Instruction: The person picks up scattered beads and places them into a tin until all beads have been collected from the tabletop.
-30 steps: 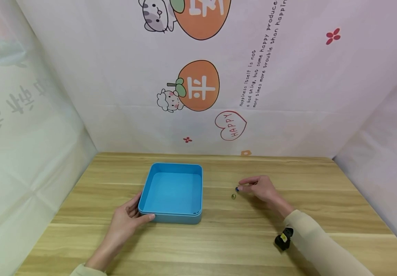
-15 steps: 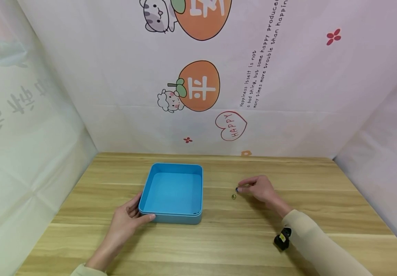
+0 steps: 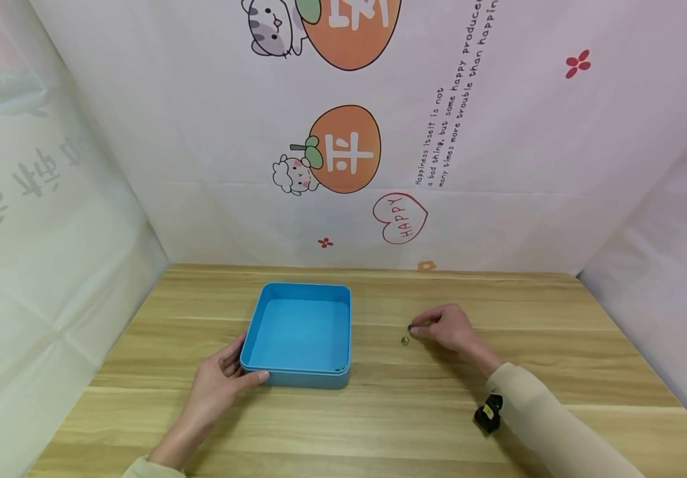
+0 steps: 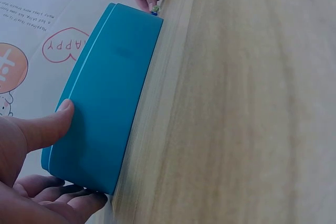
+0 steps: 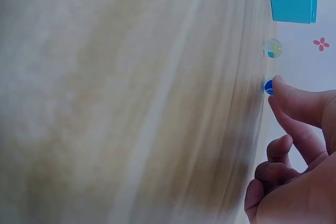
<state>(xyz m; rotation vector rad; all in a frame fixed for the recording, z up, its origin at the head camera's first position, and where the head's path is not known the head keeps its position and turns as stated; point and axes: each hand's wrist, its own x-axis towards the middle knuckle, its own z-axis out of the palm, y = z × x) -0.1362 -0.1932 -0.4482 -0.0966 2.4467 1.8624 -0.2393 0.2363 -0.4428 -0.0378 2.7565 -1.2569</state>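
A square, open-topped blue box (image 3: 301,335) stands on the wooden table, left of the middle. My left hand (image 3: 218,382) grips its near left corner, thumb on the front wall and fingers against the left side, as the left wrist view also shows. To the right of the box, my right hand (image 3: 451,328) pinches a blue marble (image 5: 269,86) between thumb and index finger, down at the table surface. A clear marble with yellow-green and blue inside (image 3: 405,340) lies just beside it, untouched, on the side toward the box.
A small dark spot (image 3: 338,369) shows in the box's near right corner; its kind is unclear. Printed white cloth (image 3: 498,219) hangs along the table's back edge, with more cloth at both sides. A black wrist camera (image 3: 489,414) sits at my right sleeve.
My right thumb and index finger have drawn slightly further over the blue marble, hiding more of it. The left hand and the box have stayed put.
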